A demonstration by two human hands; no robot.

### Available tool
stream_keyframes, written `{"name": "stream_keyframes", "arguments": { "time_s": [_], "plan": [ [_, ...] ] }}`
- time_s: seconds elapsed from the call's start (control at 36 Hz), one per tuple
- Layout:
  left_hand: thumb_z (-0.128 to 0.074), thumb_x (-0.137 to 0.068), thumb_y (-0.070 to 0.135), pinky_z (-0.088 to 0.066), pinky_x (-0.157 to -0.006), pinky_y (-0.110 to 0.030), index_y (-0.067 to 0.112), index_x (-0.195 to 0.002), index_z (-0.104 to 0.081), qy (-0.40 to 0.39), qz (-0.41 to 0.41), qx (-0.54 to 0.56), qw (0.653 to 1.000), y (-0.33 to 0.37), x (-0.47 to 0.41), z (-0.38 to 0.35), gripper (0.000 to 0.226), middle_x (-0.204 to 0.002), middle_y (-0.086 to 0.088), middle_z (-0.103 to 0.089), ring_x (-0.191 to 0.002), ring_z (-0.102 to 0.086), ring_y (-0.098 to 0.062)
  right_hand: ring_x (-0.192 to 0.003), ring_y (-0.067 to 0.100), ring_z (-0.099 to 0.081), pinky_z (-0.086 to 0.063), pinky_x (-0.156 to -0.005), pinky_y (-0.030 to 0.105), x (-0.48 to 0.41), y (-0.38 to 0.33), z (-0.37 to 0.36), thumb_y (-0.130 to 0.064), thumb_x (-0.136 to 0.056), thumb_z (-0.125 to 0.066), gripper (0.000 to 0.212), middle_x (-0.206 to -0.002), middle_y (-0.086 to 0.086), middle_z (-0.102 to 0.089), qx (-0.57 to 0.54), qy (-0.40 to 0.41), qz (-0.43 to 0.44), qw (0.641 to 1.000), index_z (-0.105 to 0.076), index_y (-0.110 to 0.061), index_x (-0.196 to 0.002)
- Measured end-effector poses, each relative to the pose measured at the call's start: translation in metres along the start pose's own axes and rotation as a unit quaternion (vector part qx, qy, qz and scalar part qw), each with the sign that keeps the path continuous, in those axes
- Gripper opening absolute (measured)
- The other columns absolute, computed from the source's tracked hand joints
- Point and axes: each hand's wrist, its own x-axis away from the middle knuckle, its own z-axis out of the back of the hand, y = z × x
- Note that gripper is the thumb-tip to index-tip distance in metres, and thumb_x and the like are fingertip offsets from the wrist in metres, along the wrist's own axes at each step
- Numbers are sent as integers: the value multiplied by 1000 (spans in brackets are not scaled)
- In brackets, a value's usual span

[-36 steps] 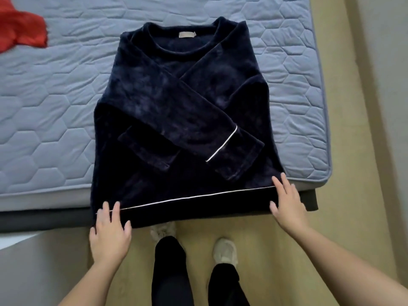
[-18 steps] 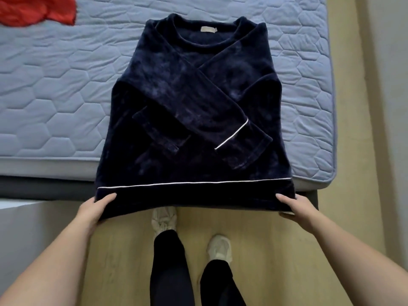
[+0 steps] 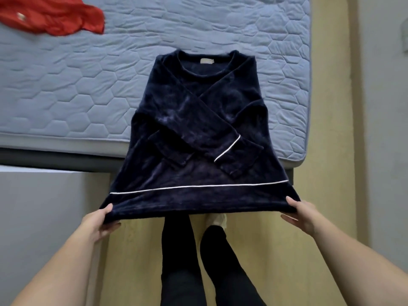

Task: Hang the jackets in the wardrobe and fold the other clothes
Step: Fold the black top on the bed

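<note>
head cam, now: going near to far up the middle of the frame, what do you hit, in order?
Legs → pale shoe → hem of the navy top, gripped at its corners by left hand and right hand → white piping → crossed sleeves → neck label → mattress.

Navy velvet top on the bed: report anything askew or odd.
Nothing damaged. The dark navy velvet top overhangs the edge of the quilted grey mattress, its hem pinched by the left hand and right hand. Its crossed sleeves lie unevenly. A crumpled red garment sits unfolded.
</note>
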Motion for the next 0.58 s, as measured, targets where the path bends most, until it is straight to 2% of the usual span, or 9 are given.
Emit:
{"name": "stream_keyframes", "arguments": {
  "time_s": [0.06, 0.08, 0.19, 0.25, 0.33, 0.42, 0.47, 0.5, 0.58],
  "plan": [
    [-55, -96, 22, -52, -78, -41, 9, -128, -49, -13, 3, 18, 1000, 8, 21, 2, 35, -121, -12, -57, -52, -67, -25, -76, 26, -62, -51, -65, 37, 16, -10, 0, -10, -94, -58, 24, -91, 9, -62, -22, 21, -8, 999, -53, -3, -117],
    [-53, -96, 22, -49, -80, -41, 13, -125, -50, -20, -5, 32, 999, 17, 31, 0, 30, -116, -11, -58, -46, -66, -22, -74, 25, -61, -51, -62, 36, 22, -20, -3, -10, -94, -57, 26, -90, 9, -61, -34, 29, -6, 999, -52, -3, -119],
    [-43, -98, 24, -55, -54, -31, 16, -105, -57, -56, -67, 101, 991, 81, 66, -25, 17, -69, -4, -70, -41, -64, -15, -71, 27, -56, -56, -50, 35, 37, -91, -30, -5, -96, -48, 34, -110, 15, -56, -74, 55, 56, 994, -48, -4, -130],
    [-36, -101, 26, -51, -60, -32, 16, -89, -57, -94, -102, 131, 982, 126, 81, -45, 26, -52, 1, -67, -42, -63, -12, -74, 30, -55, -56, -55, 39, 42, -138, -47, -1, -97, -42, 33, -124, 20, -52, -92, 63, 106, 988, -49, -8, -128],
    [-32, -102, 25, -43, -67, -30, 19, -82, -54, -134, -177, 157, 962, 203, 94, -80, 30, -51, 6, -66, -48, -64, -8, -77, 33, -55, -55, -57, 37, 47, -213, -73, -1, -98, -39, 28, -125, 22, -52, -129, 73, 171, 974, -57, -6, -119],
    [-30, -104, 30, -46, -79, -31, 21, -101, -55, -157, -263, 156, 939, 277, 96, -120, 27, -85, 6, -69, -81, -62, -9, -89, 27, -55, -50, -49, 28, 44, -281, -101, -4, -97, -40, 22, -113, 13, -52, -140, 91, 247, 955, -55, -18, -89],
    [-33, -103, 35, -36, -100, -40, 22, -129, -49, -178, -311, 120, 926, 312, 92, -150, 33, -122, 5, -58, -111, -54, -11, -85, 21, -54, -44, -60, 26, 38, -314, -122, -10, -95, -43, 19, -112, 9, -53, -112, 94, 306, 941, -54, -19, -108],
    [-37, -102, 36, -30, -105, -43, 25, -138, -42, -184, -335, 81, 921, 322, 89, -165, 38, -136, 7, -50, -123, -46, -11, -90, 21, -54, -45, -68, 28, 33, -324, -132, -14, -93, -46, 34, -116, 7, -52, -72, 95, 325, 938, -48, -19, -126],
    [-52, -96, 36, -25, -112, -41, 23, -147, -32, -134, -414, -133, 890, 321, 73, -204, 56, -152, 1, -34, -138, -32, -17, -120, 31, -50, -42, -98, 37, 13, -324, -159, -17, -89, -52, 67, -132, 12, -49, 101, 125, 328, 931, -23, -20, -149]
  ]
}}
